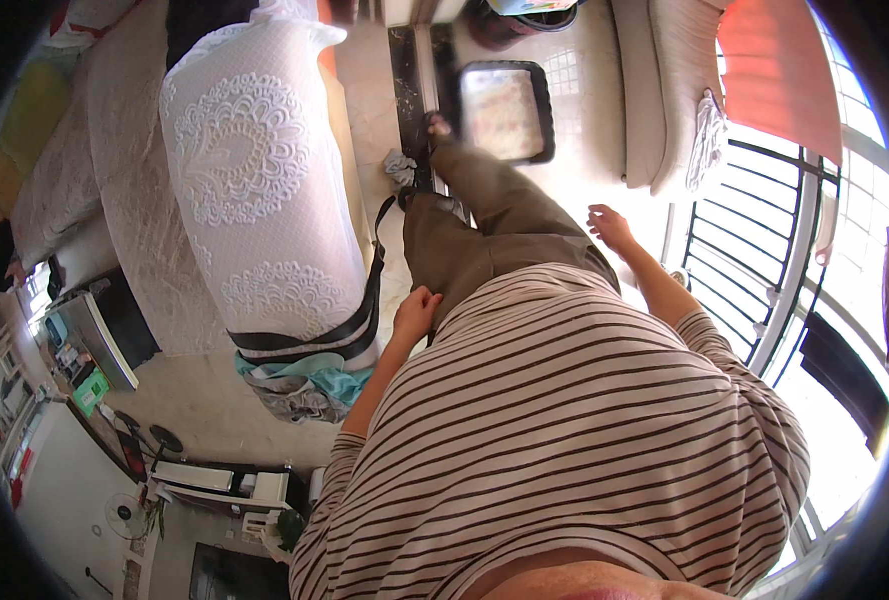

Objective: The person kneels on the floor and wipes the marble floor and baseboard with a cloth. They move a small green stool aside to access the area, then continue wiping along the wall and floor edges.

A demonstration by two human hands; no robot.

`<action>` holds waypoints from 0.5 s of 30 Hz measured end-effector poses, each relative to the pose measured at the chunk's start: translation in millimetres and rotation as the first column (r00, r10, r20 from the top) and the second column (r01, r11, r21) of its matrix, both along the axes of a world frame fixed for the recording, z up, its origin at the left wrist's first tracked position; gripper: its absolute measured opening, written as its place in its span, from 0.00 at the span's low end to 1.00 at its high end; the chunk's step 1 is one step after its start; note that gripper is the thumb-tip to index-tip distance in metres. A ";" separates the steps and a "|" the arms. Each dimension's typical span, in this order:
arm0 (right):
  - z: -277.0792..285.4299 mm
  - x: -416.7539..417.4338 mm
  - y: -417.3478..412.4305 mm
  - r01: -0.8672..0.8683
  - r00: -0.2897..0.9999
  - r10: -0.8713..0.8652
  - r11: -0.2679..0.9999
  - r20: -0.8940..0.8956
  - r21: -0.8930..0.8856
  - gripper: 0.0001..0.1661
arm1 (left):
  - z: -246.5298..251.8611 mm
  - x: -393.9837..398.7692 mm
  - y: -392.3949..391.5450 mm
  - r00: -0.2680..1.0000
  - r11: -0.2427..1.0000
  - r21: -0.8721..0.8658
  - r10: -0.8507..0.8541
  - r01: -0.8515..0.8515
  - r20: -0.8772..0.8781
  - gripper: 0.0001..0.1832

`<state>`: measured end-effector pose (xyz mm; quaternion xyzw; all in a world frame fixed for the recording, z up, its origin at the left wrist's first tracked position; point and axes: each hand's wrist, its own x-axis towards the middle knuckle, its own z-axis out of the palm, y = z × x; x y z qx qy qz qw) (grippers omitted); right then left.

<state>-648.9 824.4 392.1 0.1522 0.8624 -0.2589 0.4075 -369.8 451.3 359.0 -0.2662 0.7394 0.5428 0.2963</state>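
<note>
My left hand (414,313) hangs by my left thigh, its fingers curled in, and I see nothing in it. Beside it stands a long piece of furniture under a white lace cover (264,180). A black strap (317,343) lies across the near end of that cover, above a bundle of turquoise and grey cloth (302,390). My right hand (608,227) hangs free to the right of my brown trousers (512,202), fingers loosely bent and apart, holding nothing. On the floor ahead is a rectangular tray-like thing with a black rim (542,112), blurred inside.
A crumpled grey cloth (399,166) lies on the floor near my feet. Further ahead stands a dark bucket (501,26). To the right are a beige sofa (639,97), a red curtain (782,75) and a barred window (744,225). A fan (123,514) stands at lower left.
</note>
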 end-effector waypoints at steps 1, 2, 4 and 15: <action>-0.1 -1.9 -3.9 0.029 0.999 -0.030 0.999 -0.018 -0.023 0.22 | -3.2 2.5 -0.8 0.998 1.000 0.022 0.021 -0.020 -0.055 0.18; 0.8 -5.6 -8.4 0.005 0.999 -0.006 0.999 -0.031 -0.043 0.22 | -6.7 4.2 -1.3 0.970 0.998 -0.029 0.044 -0.052 -0.240 0.16; 8.9 -14.9 -32.3 -0.010 0.995 -0.001 0.995 -0.101 -0.102 0.23 | -8.2 8.1 -0.5 0.942 0.973 0.025 0.230 -0.231 -0.244 0.15; 11.2 -110.0 -40.1 -0.801 0.573 0.795 0.595 -0.197 0.069 0.20 | -0.2 -55.4 61.6 0.862 0.773 0.386 0.483 -0.503 0.156 0.21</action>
